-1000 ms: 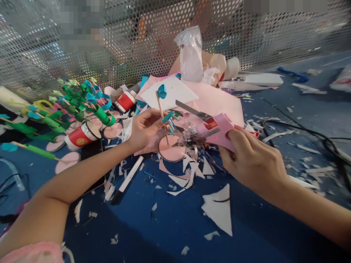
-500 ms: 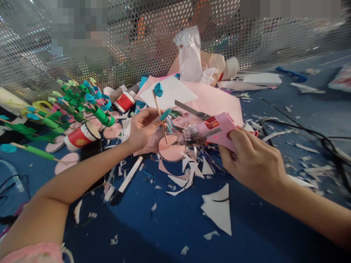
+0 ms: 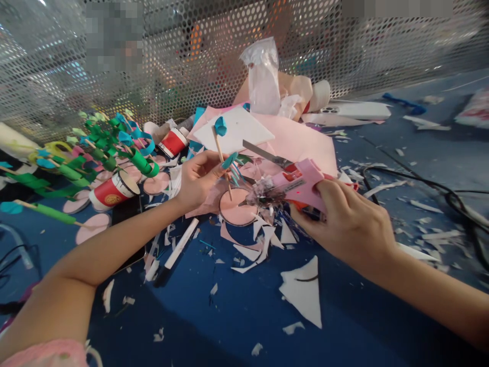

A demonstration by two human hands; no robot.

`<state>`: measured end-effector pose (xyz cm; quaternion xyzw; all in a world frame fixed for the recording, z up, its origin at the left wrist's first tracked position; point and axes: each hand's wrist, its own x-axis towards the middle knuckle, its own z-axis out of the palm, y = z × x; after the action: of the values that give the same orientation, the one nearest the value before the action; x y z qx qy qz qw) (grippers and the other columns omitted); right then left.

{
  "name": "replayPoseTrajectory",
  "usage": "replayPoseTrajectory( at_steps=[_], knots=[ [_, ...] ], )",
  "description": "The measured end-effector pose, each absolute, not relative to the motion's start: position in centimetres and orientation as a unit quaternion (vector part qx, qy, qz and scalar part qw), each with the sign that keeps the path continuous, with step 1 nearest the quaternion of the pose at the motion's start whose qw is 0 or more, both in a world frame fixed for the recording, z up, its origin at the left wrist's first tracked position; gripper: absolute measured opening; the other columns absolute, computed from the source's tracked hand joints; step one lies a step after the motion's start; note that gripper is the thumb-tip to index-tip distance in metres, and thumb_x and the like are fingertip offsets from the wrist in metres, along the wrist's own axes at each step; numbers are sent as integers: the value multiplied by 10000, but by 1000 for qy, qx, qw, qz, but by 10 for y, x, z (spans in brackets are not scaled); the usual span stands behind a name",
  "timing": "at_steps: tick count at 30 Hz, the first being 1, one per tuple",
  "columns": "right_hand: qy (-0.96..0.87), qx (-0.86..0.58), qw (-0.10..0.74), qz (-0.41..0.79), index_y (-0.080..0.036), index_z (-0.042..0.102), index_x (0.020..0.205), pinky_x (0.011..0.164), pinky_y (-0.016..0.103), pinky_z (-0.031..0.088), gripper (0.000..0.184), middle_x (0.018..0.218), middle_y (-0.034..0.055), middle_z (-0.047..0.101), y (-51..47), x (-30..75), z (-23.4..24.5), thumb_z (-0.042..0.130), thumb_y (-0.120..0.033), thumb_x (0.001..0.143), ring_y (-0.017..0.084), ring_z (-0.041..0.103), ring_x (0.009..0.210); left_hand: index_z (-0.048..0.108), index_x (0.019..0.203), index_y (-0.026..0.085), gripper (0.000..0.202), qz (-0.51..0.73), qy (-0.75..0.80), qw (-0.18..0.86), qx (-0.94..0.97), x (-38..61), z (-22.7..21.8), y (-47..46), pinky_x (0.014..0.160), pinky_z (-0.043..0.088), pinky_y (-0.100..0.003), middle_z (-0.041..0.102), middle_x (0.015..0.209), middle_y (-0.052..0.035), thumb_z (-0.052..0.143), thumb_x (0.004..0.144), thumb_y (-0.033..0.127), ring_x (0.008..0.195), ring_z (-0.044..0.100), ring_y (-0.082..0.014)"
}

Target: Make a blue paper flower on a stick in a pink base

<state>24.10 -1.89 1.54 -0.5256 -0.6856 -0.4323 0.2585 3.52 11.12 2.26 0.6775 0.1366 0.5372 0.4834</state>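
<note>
Left hand (image 3: pixel 199 178) pinches wooden stick (image 3: pixel 218 145) slightly tilted on pink disc (image 3: pixel 237 215) amid scraps (image 3: pixel 310 295), likely to steady it, while right hand (image 3: pixel 349 219) grips pink glue gun (image 3: pixel 303 184), apparently angled to reach the disc.

Dim light; soft shadow on blue table (image 3: pixel 244 300); glints on perforated screen (image 3: pixel 179 66); right edge blurred; pixelated patches above.

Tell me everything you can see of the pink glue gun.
The glue gun has a pink body, apparently plastic, with a small red dot glowing on its side and a pale printed strip above that. Crumpled clear film seems to cover its front. The right hand grips its handle; the nose points leftward in the picture, over the pink disc. Whether the tip touches it is unclear.
</note>
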Motion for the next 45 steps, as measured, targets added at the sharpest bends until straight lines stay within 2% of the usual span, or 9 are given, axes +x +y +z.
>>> replayPoseTrajectory(
  at_steps=[5,12,16,27,35,45],
  knots=[
    [-674,-544,249,-434,-140,476,810,467,208,390,270,638,6,552,-18,241,14,535,-400,853,115,564,542,689,790,209,96,534,143,492,673,35,22,111,544,564,-168,662,666,49,724,710,247,555,639,-56],
    [-702,-530,260,-398,-114,504,870,498,229,389,82,687,45,600,-19,241,14,473,-190,866,139,597,602,694,777,207,94,541,136,494,667,36,23,110,541,557,-166,659,663,45,732,700,248,549,636,-57],
    [-708,-537,258,-380,-119,503,913,516,230,384,84,749,58,634,-21,241,14,487,-127,831,146,608,648,683,768,190,138,541,143,491,668,36,24,108,546,567,-191,657,655,36,741,688,287,540,634,-69],
    [-707,-535,270,-376,-150,501,901,530,220,382,87,759,37,649,-22,242,15,470,-131,822,136,618,663,677,770,195,124,533,133,494,674,36,26,106,559,580,-223,662,677,34,740,691,268,556,649,-85],
    [-706,-540,269,-371,-152,507,907,492,236,348,108,755,38,656,-23,242,16,474,-127,807,143,616,642,656,761,176,227,528,171,483,678,36,25,106,562,580,-263,646,668,22,759,654,347,564,647,-108],
    [-703,-528,254,-403,-157,494,848,475,216,334,69,700,22,636,-21,242,18,475,-124,791,115,592,590,664,764,184,194,529,158,489,676,36,24,107,545,582,-233,651,657,28,757,664,321,557,652,-102]
  ],
)
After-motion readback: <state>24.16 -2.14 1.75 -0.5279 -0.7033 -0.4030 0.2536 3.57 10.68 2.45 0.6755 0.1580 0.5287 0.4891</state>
